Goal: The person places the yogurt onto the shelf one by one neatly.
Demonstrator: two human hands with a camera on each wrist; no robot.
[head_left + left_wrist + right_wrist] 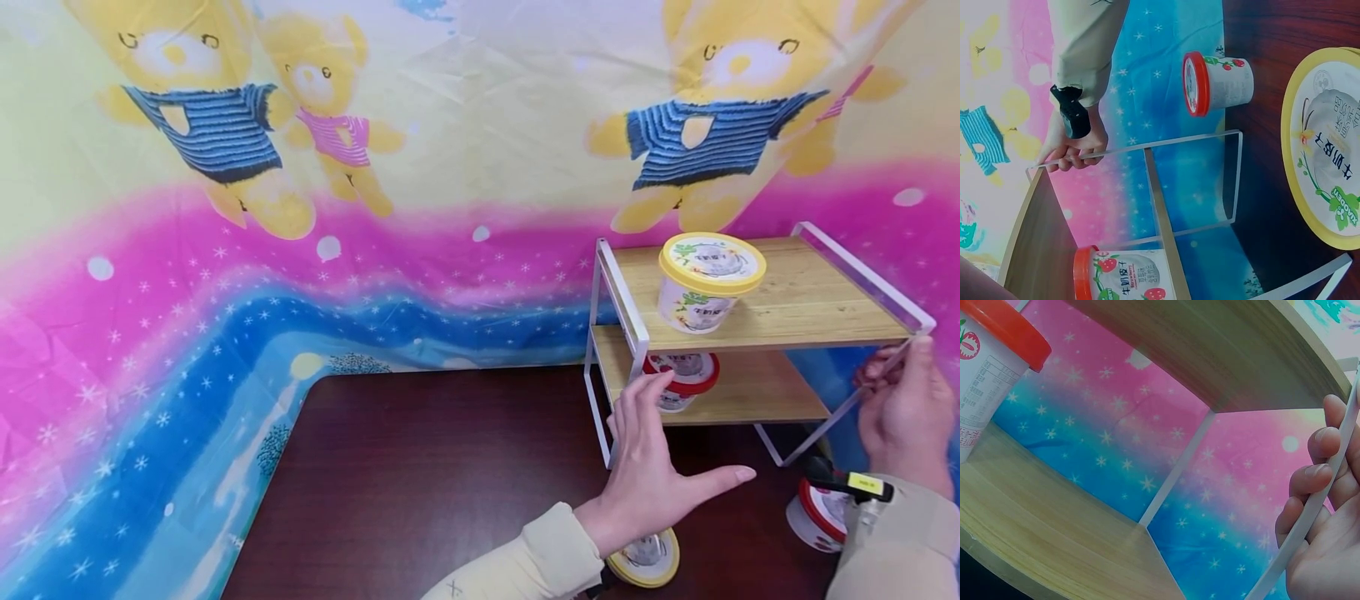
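Note:
A two-tier shelf [817, 287] of wooden boards in a white metal frame stands on the table. My right hand [907, 404] grips its right front post, with fingers [1310, 478] curled round the white bar. My left hand [645, 467] is in front of the shelf's left side, thumb spread wide from the fingers, holding nothing. Whether its fingertips touch the frame cannot be told. A yellow-lidded tub [708, 283] stands on the top board. Behind my left fingertips, a red-lidded tub [686, 387] sits on the lower board, partly hidden.
Another yellow-lidded tub [645, 562] stands on the dark table [420, 492] below my left wrist. A second red-lidded tub [817, 521] is beside my right sleeve. A printed bear cloth [465, 150] hangs behind the table.

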